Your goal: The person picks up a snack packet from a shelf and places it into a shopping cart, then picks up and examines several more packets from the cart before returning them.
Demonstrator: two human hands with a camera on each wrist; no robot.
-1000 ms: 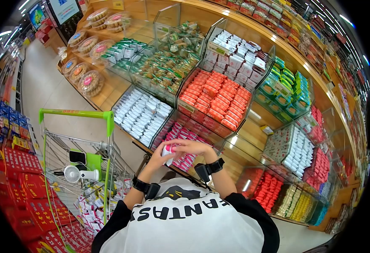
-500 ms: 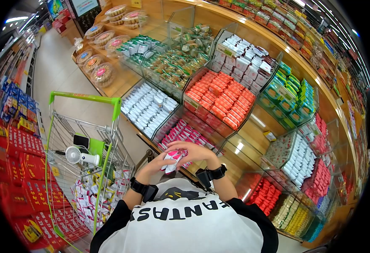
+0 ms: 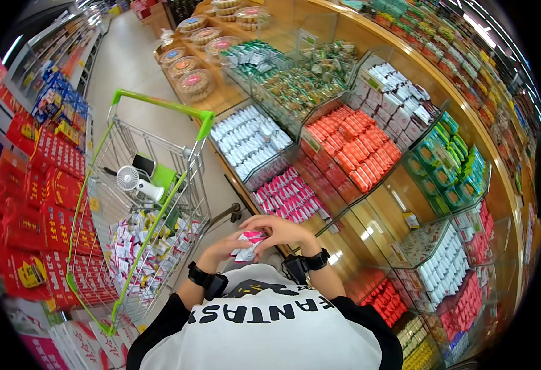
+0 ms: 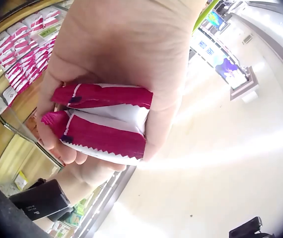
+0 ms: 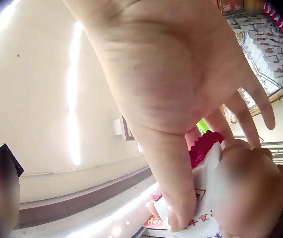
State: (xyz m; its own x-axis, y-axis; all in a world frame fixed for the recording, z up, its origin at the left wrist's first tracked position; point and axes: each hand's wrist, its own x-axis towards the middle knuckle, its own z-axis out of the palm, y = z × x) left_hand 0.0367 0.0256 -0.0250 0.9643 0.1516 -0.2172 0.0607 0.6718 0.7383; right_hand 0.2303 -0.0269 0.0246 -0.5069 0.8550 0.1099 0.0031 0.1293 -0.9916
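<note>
Small magenta-and-white wrapped snack packets are held between both hands in front of the chest. My left hand grips them; in the left wrist view two packets lie side by side between its thumb and fingers. From the other side, my right hand holds them too, its thumb pressed on a white wrapper with a serrated magenta end in the right wrist view. Just beyond the hands is a bin of matching pink packets.
To the left stands a green-and-silver shopping cart with loose packets, a small white fan and a phone. Clear-walled bins of white packets and orange packets line the wooden display. Red boxes are stacked far left.
The head view has turned, so the cart and shelves sit farther right in it. My hands have drawn away from the pink bin, and the packets have been turned between them.
</note>
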